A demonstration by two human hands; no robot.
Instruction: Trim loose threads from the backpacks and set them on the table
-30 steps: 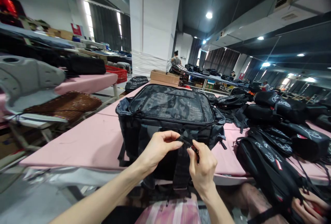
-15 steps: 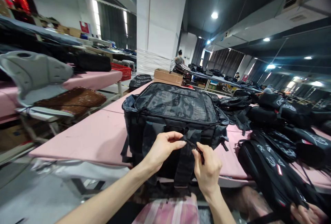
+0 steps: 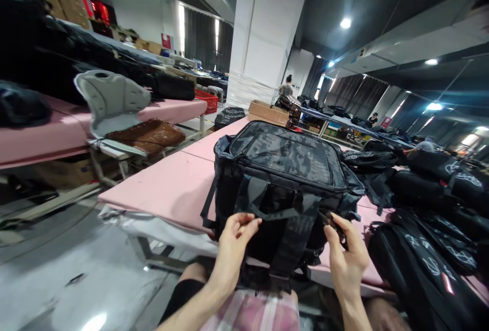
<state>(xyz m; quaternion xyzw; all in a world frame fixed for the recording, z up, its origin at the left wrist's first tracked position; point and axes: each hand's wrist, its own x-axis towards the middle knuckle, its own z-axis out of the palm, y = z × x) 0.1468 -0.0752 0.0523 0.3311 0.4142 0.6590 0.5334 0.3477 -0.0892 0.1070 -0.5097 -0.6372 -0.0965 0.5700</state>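
A dark camouflage backpack point(image 3: 284, 155) lies on a pink-covered table point(image 3: 168, 188), its strap side facing me. My left hand point(image 3: 235, 242) rests against the bag's lower front, fingers pinched on a grey strap point(image 3: 267, 214) that runs across it. My right hand point(image 3: 346, 254) is at the bag's right corner, fingers closed around a small black buckle or strap end point(image 3: 330, 219). The two hands are apart, the width of a shoulder strap point(image 3: 294, 239) between them.
Several black backpacks point(image 3: 424, 249) are piled on the table to the right. A grey chair with a woven seat point(image 3: 126, 117) stands left, beside another pink table point(image 3: 46, 137). A white pillar point(image 3: 267, 35), a cardboard box point(image 3: 267, 112) and distant people are behind.
My hands were pinched together on a small black piece at the bag's middle; now they have separated, left on the strap, right at the right corner. The view has shifted left.
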